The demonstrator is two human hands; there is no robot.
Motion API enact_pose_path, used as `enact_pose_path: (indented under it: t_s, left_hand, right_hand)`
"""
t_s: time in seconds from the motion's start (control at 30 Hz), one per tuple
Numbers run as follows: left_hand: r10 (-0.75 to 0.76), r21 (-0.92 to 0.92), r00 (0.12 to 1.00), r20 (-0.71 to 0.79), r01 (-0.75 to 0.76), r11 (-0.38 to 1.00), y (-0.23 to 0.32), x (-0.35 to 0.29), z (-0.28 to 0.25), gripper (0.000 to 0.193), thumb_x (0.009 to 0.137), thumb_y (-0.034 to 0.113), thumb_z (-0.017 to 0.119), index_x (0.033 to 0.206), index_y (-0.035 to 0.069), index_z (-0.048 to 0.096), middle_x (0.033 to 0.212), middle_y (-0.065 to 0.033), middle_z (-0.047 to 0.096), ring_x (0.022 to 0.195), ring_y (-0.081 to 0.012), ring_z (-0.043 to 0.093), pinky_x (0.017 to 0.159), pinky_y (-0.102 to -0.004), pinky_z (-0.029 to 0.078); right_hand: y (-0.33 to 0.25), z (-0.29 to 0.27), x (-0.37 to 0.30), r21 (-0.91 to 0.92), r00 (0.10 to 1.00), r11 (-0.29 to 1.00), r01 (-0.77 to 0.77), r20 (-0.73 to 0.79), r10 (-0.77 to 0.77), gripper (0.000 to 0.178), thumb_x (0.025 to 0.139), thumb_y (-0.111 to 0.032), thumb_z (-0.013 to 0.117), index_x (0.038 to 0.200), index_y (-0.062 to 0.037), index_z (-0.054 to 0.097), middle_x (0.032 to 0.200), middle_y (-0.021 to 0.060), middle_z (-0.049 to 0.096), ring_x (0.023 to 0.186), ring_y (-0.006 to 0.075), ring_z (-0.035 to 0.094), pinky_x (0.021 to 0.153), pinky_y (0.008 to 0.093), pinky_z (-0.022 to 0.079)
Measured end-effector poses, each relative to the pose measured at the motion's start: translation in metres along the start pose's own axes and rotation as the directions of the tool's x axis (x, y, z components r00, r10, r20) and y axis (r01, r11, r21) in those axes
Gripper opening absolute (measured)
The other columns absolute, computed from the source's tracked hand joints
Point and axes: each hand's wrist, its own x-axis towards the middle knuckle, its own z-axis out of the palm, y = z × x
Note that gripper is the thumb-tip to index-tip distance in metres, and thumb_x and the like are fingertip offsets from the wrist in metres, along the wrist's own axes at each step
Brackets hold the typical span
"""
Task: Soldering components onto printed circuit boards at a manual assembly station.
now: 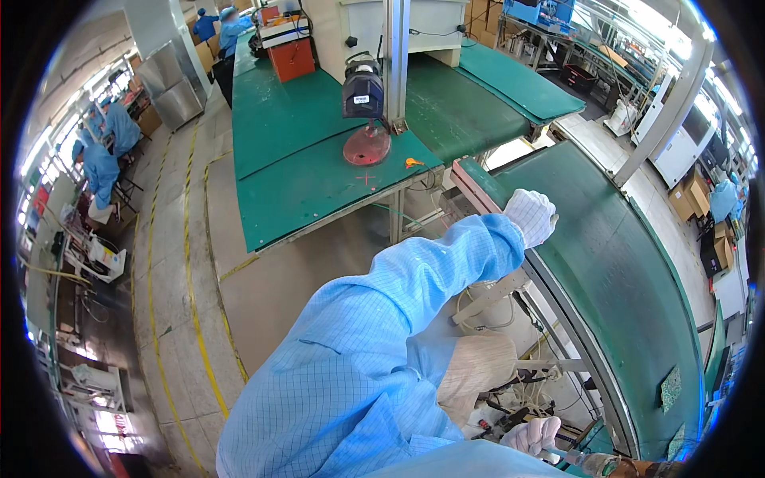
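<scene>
My left hand (531, 217), in a white glove, rests at the near edge of the green curved conveyor belt (613, 255). Its fingers are curled in, and whatever they may hold is hidden. A blue checked sleeve covers that arm. Low in the picture, my right hand (532, 436), also gloved in white, is closed around a thin, pale stick-like piece. Beside it at the lower edge lies a partly clear, brownish object (599, 464), too cut off to name. A green circuit board (671, 388) lies on the belt at the lower right.
A green-topped table (303, 183) stands ahead, bearing a black device (362, 89) by a metal post, a red round piece (366, 146) and a small orange item (413, 162). Cables (518, 398) tangle below the belt. Co-workers in blue (100, 171) sit at far left.
</scene>
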Motion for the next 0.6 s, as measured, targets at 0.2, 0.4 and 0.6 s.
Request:
enact_pose_path:
  t_s: [0.2,0.4,0.6]
  left_hand:
    - [0.007,-0.026,1.0,-0.019,-0.007,1.0,-0.001,0.0,0.0,0.028,0.086,0.037,0.057,0.075,0.014,0.068,0.074,-0.0072,0.065,0.075,-0.024,0.064,0.067,-0.0399,0.047]
    - [0.001,-0.008,1.0,-0.022,-0.002,1.0,0.0,0.0,-0.002,0.029,0.086,0.037,0.057,0.074,0.014,0.068,0.073,-0.0071,0.065,0.075,-0.0236,0.064,0.067,-0.0399,0.047]
    - [-0.006,-0.024,1.0,-0.01,0.006,1.0,-0.001,0.001,0.0,0.029,0.086,0.037,0.057,0.074,0.014,0.068,0.074,-0.0072,0.065,0.076,-0.0239,0.064,0.068,-0.0399,0.048]
  right_hand:
    - [0.003,0.016,0.005,-0.108,0.995,0.993,0.056,-0.072,-0.064,0.041,0.07,-0.025,0.085,0.079,-0.0137,0.047,0.073,-0.0011,0.047,0.056,0.0104,0.042,0.047,0.0239,0.032]
    - [0.001,0.024,0.014,-0.226,0.998,0.972,0.062,0.02,-0.059,0.027,0.082,-0.028,0.074,0.088,-0.0113,0.053,0.074,0.0009,0.047,0.057,0.0119,0.043,0.048,0.0262,0.034]
    - [0.004,0.027,0.019,-0.151,0.994,0.988,0.039,0.103,-0.023,0.021,0.084,-0.022,0.069,0.089,-0.01,0.052,0.084,0.0069,0.054,0.068,0.0188,0.05,0.058,0.033,0.04]
